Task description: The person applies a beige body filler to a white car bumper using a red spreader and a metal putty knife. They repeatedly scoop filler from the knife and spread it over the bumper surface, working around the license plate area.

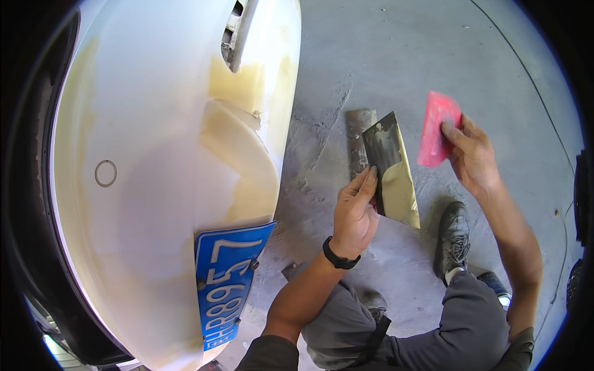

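My left hand, with a black band on its wrist, pinches the edge of a dark flat putty knife. Pale yellow filler coats the lower right part of its blade. To the right and a little higher, my right hand grips a pink rectangular spreader, thumb on its face, where a dark smudge shows. The two tools are apart. Left of both hands stands a white car bumper, with yellowish filler patches and a dented, cracked area near its right edge.
A blue licence plate is fixed low on the bumper. Behind the putty knife, a worn metal strip lies on the grey concrete floor. My black shoe is below the right hand, beside a dark can-like object. A thin cable crosses the right side.
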Motion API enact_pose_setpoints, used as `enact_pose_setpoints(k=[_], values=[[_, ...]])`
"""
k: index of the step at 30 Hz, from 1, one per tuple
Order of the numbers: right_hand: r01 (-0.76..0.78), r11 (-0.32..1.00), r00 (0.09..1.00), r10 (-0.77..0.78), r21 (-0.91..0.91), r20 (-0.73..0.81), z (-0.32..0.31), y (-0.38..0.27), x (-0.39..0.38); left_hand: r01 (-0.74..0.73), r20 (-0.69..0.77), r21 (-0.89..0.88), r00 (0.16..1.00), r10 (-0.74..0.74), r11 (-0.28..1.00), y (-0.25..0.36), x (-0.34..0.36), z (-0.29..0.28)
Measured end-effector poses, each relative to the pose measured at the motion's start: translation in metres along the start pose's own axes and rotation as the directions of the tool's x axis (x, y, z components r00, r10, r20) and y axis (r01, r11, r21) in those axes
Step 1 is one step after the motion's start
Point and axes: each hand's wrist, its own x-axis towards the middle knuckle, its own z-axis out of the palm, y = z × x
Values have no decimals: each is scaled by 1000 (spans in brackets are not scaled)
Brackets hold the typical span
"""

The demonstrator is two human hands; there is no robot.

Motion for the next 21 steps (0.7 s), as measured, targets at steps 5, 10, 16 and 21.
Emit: enact_pose_setpoints(k=[5, 10, 16, 21], values=[[719, 582, 693, -552, -381, 464, 61, -21, 35, -11, -103, 99, 995, 21, 995, 7, -15, -12], [988, -155, -94, -653, -11, 751, 137, -34, 73, 32, -215, 117, 976, -6, 993, 13, -24, -10], [908, -404, -387, -710, 110, 589, 192, -22, 109, 58, -311, 128, 950, -15, 990, 19, -29, -17], [878, -431, -460, -636, 209, 620, 197, -30, 120, 39, -303, 140, 953, 6, 989, 20, -31, -25]])
